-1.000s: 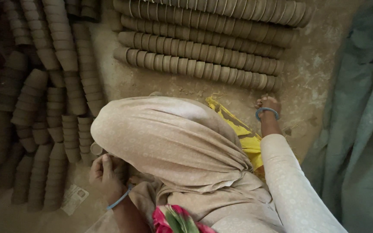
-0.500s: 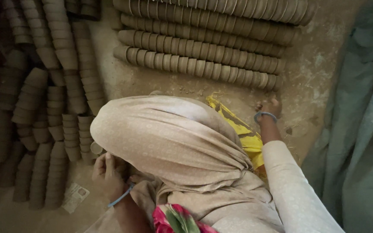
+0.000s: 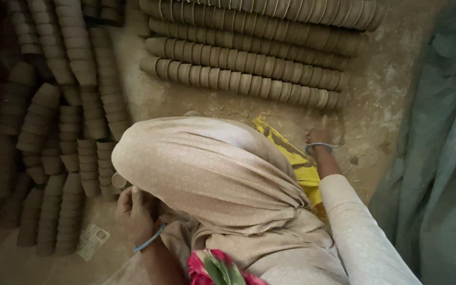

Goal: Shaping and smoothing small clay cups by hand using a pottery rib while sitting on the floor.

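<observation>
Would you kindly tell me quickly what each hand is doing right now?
Left hand: loosely curled by the stacked clay cups; holding nothing visible.
Right hand: resting on the dirt floor; grip cannot be told.
</observation>
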